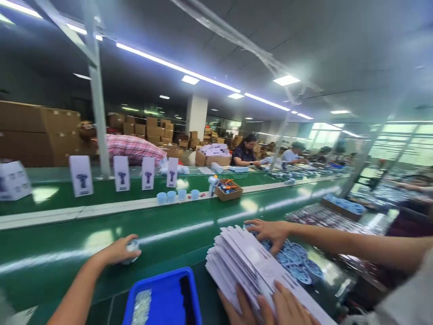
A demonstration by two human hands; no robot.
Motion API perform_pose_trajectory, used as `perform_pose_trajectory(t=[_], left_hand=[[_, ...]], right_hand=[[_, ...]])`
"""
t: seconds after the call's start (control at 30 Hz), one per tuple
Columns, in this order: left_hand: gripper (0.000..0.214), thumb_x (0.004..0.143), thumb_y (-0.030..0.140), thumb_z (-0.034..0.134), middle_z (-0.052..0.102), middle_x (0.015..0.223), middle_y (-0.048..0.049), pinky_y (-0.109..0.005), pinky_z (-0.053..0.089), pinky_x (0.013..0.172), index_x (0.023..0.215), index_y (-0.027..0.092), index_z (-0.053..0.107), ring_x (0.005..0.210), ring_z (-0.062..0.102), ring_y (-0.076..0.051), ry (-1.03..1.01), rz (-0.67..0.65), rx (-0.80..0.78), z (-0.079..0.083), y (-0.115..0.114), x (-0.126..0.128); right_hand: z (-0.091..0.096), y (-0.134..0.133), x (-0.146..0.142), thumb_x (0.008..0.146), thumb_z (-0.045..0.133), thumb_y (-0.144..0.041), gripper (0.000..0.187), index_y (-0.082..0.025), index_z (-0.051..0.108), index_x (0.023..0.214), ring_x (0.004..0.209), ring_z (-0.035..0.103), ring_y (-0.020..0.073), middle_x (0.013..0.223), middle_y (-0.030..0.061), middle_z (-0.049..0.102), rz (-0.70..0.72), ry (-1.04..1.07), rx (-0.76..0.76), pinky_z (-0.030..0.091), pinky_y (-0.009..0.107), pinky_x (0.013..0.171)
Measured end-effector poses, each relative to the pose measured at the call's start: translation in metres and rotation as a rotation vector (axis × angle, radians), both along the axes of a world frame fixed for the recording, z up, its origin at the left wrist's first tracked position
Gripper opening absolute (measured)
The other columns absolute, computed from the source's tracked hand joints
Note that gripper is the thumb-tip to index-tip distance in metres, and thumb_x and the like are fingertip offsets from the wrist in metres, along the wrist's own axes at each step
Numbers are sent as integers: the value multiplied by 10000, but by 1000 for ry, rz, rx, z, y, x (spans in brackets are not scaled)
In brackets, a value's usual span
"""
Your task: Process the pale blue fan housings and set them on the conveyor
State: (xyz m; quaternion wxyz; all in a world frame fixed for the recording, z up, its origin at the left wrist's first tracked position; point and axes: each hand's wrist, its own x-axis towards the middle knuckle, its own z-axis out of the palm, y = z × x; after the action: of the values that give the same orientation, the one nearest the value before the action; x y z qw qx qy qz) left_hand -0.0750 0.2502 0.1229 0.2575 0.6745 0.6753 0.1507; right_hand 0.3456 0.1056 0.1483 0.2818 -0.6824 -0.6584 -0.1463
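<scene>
Two hands [270, 307] pressing one flat-carton stack [250, 266], four blue cups [177, 195] beyond

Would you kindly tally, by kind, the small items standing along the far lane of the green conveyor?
Upright white printed cartons: 4
Small pale blue plastic cups: 4
Open brown cardboard tray of parts: 1
Total: 9

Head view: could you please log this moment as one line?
left hand: grip on small white piece, green belt | right hand: open, over blue discs beside paper stack | other hand: on paper stack
</scene>
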Motion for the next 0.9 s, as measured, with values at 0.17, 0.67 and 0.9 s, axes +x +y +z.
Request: perform_pose_trajectory(t=[0.17,0.67,0.9], left_hand=[[575,581,291,668,708,1060,-96,-298,495,800,1144,174,641,942,660,-277,-5,36,-14,-4,-12,1],[553,679,252,658,663,1191,-93,-261,471,790,1224,177,603,1012,629,-272,111,10,-57,16,-17,11],[589,709,312,642,613,1257,-111,-328,485,804,1282,221,541,1023,608,-297,156,2,-128,36,-29,15]], right_hand=[[39,94,34,883,397,-663,569,-288,719,601,1038,655,324,702,43,707,352,144,-206,463,526,970],[-69,-46,-66,976,148,-379,608,-255,740,1037,1163,608,237,1166,62,691,423,283,-179,404,416,1060],[-72,-36,-120,915,476,-493,360,-239,666,1086,900,674,232,930,75,705,548,625,-318,556,304,737]])
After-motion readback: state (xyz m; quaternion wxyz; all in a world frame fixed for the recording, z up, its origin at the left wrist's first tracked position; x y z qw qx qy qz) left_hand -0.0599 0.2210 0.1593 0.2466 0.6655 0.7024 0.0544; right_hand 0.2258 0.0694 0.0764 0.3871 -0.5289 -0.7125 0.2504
